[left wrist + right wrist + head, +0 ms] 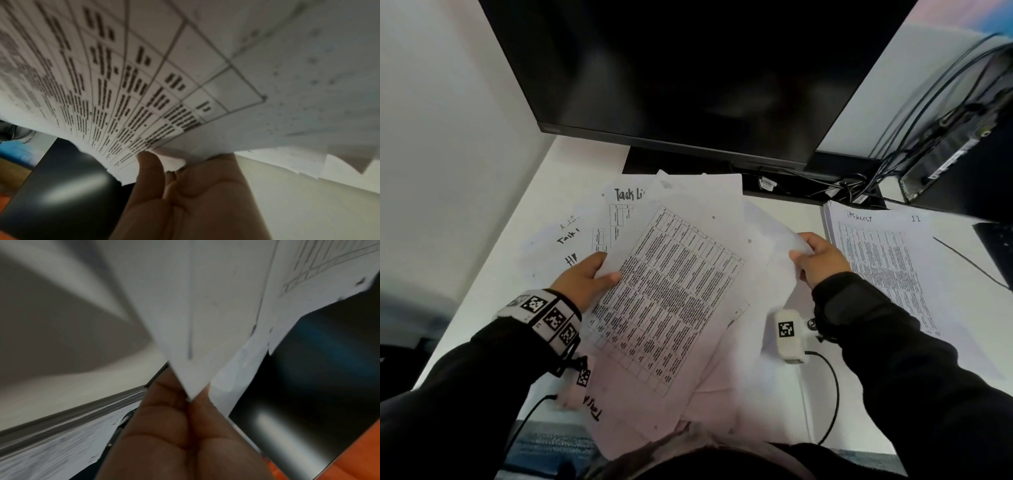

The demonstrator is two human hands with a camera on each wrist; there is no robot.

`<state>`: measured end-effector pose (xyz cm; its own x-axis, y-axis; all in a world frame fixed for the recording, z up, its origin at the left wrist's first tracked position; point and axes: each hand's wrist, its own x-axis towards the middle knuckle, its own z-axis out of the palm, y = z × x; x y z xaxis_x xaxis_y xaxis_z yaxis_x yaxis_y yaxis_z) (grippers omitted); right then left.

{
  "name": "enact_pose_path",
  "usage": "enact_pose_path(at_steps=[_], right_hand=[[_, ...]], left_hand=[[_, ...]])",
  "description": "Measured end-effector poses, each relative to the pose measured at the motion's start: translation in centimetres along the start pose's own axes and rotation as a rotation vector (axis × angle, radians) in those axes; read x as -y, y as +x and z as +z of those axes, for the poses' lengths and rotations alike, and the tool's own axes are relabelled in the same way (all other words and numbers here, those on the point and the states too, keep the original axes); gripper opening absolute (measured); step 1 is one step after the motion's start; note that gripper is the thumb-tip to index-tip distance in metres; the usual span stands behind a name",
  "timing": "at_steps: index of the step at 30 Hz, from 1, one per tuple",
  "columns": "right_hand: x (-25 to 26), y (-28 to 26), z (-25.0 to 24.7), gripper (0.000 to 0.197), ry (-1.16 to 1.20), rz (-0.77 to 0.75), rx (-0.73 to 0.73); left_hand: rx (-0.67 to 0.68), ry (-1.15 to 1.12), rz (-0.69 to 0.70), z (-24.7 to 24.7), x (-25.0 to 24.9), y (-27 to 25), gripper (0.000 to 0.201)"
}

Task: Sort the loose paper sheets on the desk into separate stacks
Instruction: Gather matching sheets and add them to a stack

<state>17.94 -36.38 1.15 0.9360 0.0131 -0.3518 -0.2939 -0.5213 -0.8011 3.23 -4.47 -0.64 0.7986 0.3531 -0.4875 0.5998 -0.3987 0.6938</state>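
Observation:
A fanned bundle of loose sheets [674,274] hangs tilted above the desk, its top page a printed table. My left hand [589,274] grips the bundle's left edge, thumb on top; the left wrist view shows the fingers [152,167] under the printed sheets [144,81]. My right hand [815,257] pinches the corner of a blank-looking sheet [774,240] at the bundle's right side, and that corner [191,386] sits between thumb and fingers in the right wrist view. A neat stack [893,260] headed "Tasklist" lies on the desk at the right.
A dark monitor [688,75] stands on its base behind the papers. Cables and a black computer box [962,144] crowd the back right. A white wall closes the left side. More handwritten sheets [571,240] lie on the white desk [493,298] beneath the bundle.

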Motion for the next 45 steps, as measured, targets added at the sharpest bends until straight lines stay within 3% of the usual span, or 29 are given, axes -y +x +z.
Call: enact_pose_path(at_steps=[2,6,8,12,14,19,20,22,23,28,35,39,42,45], right_hand=[[0.6,-0.2,0.6,0.024,0.014,-0.022,0.082],[1.4,-0.9,2.4,0.020,0.003,-0.117,0.137],[1.4,-1.1,3.0,0.021,0.068,-0.088,0.110],[-0.1,-1.3,3.0,0.048,0.355,0.135,0.105],[-0.8,-1.9,2.8,0.052,0.462,0.176,0.087],[-1.9,-3.6,3.2,0.081,0.281,0.055,0.351],[-1.7,-3.9,3.3,0.072,0.295,0.057,0.350],[-1.2,-4.2,3.5,0.031,0.293,0.038,0.270],[-0.9,-4.1,3.4,0.020,0.284,0.029,0.217],[-0.4,-3.2,2.5,0.026,0.264,0.110,0.097],[0.8,-2.6,3.1,0.028,0.208,0.238,0.061],[-0.6,-2.0,4.5,0.048,0.091,0.225,0.059],[0.1,-3.2,4.2,0.050,0.127,0.254,0.071],[0.2,-4.4,3.5,0.067,0.132,0.161,0.175]], left_hand=[[0.051,0.029,-0.020,0.5,-0.3,-0.1,0.068],[0.041,0.111,-0.012,2.2,-0.7,-0.2,0.063],[0.001,0.095,0.005,2.3,-0.6,-0.1,0.061],[-0.054,-0.004,0.011,1.3,0.0,0.1,0.061],[-0.058,-0.056,0.031,0.7,0.9,0.8,0.061],[-0.074,-0.242,0.090,-0.3,1.2,1.6,0.076],[-0.062,-0.276,0.092,-0.4,1.0,1.6,0.079],[-0.037,-0.319,0.083,-0.4,0.4,1.1,0.076],[-0.035,-0.314,0.084,-0.2,0.5,1.1,0.073],[-0.014,-0.076,0.089,0.7,-0.5,0.2,0.042],[0.069,0.064,0.016,2.3,-0.3,-0.1,0.044],[0.164,0.129,-0.047,3.8,0.3,-0.3,0.060],[0.086,0.093,0.006,4.5,0.7,-0.5,0.053],[0.019,-0.025,0.006,4.4,1.2,-0.9,0.055]])
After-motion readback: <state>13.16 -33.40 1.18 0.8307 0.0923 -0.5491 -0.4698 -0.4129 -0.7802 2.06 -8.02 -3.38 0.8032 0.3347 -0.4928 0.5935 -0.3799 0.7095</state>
